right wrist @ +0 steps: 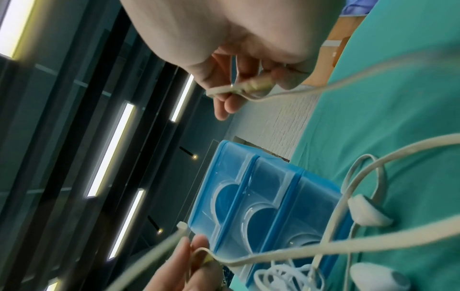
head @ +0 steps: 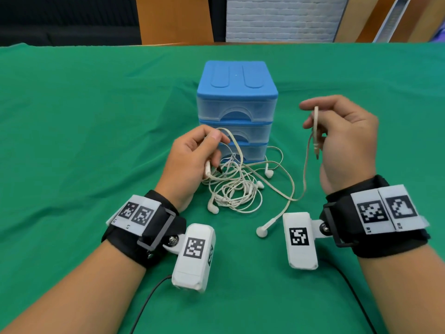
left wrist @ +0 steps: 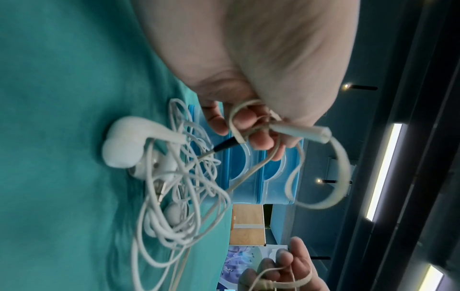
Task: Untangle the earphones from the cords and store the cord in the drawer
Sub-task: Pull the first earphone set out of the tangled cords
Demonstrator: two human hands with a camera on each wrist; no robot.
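The left hand (head: 190,160) curls its fingers around one plug end of the flat cord (head: 290,186) above the tangled earphones (head: 231,191) lying before the blue drawer unit (head: 237,109), while the raised right hand (head: 346,141) pinches the cord's other end.

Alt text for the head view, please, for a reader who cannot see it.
Both hands hold parts of a flat beige cord above a tangle of white earphones on a green tablecloth: left hand, right hand. Behind stands a blue three-drawer box, drawers closed.
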